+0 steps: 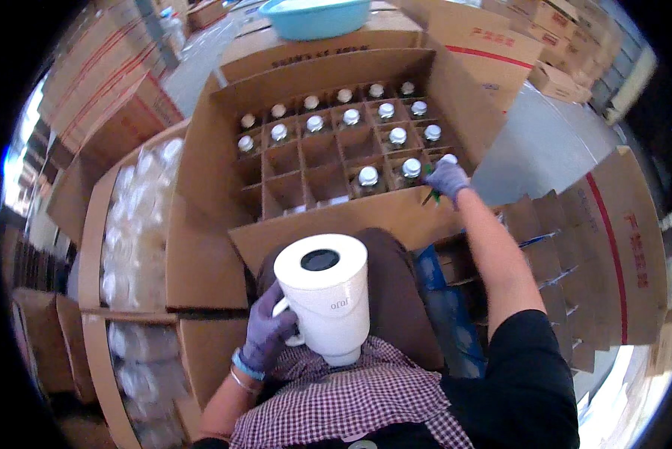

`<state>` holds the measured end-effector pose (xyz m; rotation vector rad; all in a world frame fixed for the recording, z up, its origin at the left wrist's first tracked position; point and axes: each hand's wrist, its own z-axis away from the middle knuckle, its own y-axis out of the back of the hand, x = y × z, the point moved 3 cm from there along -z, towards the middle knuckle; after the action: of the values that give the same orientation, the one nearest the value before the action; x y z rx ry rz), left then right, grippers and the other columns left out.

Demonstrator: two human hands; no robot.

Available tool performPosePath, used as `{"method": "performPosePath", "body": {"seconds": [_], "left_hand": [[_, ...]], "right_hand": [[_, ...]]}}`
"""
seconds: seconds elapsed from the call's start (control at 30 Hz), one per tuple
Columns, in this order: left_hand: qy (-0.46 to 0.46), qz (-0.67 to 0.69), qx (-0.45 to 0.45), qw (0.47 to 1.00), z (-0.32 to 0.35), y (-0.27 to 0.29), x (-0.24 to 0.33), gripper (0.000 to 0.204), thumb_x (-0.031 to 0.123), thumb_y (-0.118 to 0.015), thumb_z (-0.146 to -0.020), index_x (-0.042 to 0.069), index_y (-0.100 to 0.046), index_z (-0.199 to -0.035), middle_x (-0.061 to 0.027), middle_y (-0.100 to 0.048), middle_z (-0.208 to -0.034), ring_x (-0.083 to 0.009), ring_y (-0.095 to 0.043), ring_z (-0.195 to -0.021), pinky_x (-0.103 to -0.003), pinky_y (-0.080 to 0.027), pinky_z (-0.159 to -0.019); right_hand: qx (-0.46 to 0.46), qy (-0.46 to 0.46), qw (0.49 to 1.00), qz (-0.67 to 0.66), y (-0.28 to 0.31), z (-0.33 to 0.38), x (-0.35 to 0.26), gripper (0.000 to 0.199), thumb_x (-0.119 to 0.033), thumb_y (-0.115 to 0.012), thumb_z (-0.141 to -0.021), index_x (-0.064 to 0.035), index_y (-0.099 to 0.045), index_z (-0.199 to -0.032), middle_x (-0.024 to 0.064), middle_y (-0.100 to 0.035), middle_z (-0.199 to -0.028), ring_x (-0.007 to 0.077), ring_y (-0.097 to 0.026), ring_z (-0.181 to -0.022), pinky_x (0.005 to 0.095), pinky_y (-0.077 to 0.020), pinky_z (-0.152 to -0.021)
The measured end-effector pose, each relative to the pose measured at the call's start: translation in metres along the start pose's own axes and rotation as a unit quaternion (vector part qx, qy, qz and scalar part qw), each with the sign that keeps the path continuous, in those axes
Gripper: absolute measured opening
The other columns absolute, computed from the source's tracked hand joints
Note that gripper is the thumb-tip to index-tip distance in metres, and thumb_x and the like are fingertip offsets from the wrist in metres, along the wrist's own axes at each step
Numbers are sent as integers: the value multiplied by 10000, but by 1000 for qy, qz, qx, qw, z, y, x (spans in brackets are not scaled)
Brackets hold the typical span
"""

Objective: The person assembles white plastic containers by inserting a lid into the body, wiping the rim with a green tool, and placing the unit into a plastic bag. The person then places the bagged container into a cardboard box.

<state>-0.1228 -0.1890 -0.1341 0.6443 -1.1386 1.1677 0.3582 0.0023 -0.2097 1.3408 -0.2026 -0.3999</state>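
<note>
1. The left hand point(267, 323), in a purple glove, was clamped on the handle point(295, 341) of a white jug point(330, 299).
2. The jug was held upside down above the person's lap, just on the near side of an open carton point(396, 213). Its narrow neck pointed down toward a checked apron point(336, 396); its broad end, with 1 dark disc, faced up.
3. The right hand point(450, 179), also gloved, was at the near right corner of the open carton, beside a capped bottle point(447, 159). A green object point(435, 196) showed next to the fingers. Whether they were closed on it, or on the cap, could not be told.
4. Dividers split the open carton into cells. 17 caps were counted: 6 in the far row, 6 in the next, 2 in the third-placed row and 3 in the nearest. In the 2 nearer rows, the caps were toward the right.
5. Clear containers point(138, 239) filled 2 cartons on the left.
6. A blue basin point(317, 21) sat on cardboard beyond the open carton.
</note>
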Motion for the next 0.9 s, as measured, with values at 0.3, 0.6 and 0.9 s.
{"method": "performPosePath", "body": {"seconds": [0.3,0.6,0.9], "left_hand": [[5,67,-335,940,-18,7,11,886,305,-975,-599,-26,-621,-1341,-62,-700,-1243,-177,-637,-1130,-341,-481,-1040],[-2,21,-487,873,-57,-20,-6,866,300,-971,-610,-16,-626,-1339,-68,-724,-1192,-145,-663,-1068,-337,-523,-983],[-63,-39,-240,968,27,-56,24,870,298,-841,-730,-15,-498,-1465,-118,-629,-1351,-221,-614,-1209,-363,-456,-1077]], "right_hand": [[-84,506,794,-327,184,264,-107,209,-156,-679,-868,-40,-662,-1042,69,-655,-1004,230,-646,-999,353,-514,-893],[108,796,595,-9,170,396,-122,236,-154,-784,-759,-94,-626,-924,80,-643,-1037,307,-649,-1094,545,-521,-1012],[40,439,889,-126,128,353,-92,331,-323,-623,-962,-4,-586,-1041,124,-671,-762,306,-661,-662,429,-539,-686]]}}
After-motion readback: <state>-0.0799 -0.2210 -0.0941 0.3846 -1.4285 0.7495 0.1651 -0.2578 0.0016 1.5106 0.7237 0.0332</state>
